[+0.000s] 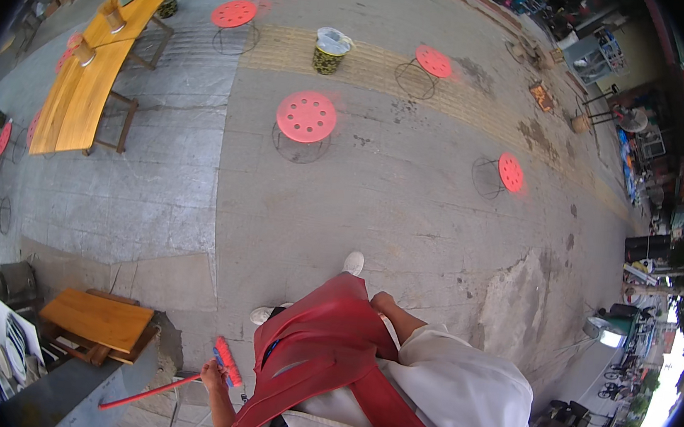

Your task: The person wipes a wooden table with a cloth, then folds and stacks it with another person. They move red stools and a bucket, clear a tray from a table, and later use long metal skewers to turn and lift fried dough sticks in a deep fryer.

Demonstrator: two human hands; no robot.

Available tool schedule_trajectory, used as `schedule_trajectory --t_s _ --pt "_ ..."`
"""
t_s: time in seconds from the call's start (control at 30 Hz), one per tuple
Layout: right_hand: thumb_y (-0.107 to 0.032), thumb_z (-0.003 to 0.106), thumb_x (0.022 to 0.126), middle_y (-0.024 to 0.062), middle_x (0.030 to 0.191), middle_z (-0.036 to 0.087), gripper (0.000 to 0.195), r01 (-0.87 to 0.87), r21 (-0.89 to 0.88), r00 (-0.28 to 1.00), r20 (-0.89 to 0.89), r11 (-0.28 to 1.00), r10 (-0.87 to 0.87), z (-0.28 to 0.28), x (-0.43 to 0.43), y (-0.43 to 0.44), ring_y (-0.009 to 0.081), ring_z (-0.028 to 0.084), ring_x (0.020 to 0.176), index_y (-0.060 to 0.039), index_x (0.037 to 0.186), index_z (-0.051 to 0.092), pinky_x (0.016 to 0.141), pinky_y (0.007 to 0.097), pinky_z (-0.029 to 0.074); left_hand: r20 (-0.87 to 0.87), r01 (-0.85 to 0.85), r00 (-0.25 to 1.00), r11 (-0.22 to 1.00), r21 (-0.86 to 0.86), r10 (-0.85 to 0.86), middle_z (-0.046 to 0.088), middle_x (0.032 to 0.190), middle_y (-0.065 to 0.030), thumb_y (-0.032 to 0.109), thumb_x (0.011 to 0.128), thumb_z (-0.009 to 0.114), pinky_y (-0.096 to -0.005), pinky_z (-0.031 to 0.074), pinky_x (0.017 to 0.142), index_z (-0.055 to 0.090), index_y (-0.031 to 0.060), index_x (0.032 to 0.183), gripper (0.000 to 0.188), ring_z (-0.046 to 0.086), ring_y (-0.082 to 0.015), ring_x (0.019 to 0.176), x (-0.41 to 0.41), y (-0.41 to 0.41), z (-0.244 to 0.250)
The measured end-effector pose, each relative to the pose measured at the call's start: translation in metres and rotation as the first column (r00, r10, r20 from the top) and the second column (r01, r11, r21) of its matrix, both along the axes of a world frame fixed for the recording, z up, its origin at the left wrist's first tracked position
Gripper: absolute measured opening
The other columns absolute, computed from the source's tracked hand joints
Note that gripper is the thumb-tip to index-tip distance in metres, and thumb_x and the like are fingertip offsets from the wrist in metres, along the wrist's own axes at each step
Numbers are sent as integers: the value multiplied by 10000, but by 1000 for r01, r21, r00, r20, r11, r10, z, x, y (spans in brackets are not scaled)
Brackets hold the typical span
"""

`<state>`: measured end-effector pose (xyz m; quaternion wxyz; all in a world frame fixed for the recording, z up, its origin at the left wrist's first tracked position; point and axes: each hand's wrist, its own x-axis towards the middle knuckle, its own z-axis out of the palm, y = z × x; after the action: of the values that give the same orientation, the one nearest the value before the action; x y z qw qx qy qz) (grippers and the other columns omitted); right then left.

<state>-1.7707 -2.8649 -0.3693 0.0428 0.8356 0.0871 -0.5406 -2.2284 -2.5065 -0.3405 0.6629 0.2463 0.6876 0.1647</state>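
Note:
My left hand [212,374] is closed around a push broom near its head, at the lower left. The broom [228,361] has red bristles and a blue block, and its red handle slants down to the left. My right hand [381,302] hangs beside the red apron [310,335] I wear over a white shirt; its fingers are mostly hidden by the apron. Ahead on the pavement stand red round stools with holes in their seats, the nearest one [306,116] in the middle. Behind it is a camouflage-patterned bin [328,60] with a plastic liner.
A long wooden table [90,84] with chopstick holders [112,14] stands at the upper left. A low wooden bench [96,319] and a metal-topped counter [91,396] are at the lower left. Another red stool [511,172] stands to the right; a lit sign [611,338] is farther right.

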Motion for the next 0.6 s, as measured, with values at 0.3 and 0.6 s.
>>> schedule_trajectory --t_s 0.3,0.6 --pt "-150 512 801 81 592 619 180 642 429 736 -112 636 -668 -1 166 -58 174 608 481 -64 722 648 444 312 523 -216 478 827 852 -216 -519 445 519 -2 74 858 607 -308 377 343 510 86 760 138 431 -131 386 213 -40 28" --pt "-169 491 826 108 655 644 212 859 273 445 22 434 -895 -11 346 -198 177 618 502 -41 755 643 438 320 523 -348 880 278 383 -282 -895 485 587 -22 122 847 613 -314 398 418 534 97 816 88 467 -153 475 382 -23 84"
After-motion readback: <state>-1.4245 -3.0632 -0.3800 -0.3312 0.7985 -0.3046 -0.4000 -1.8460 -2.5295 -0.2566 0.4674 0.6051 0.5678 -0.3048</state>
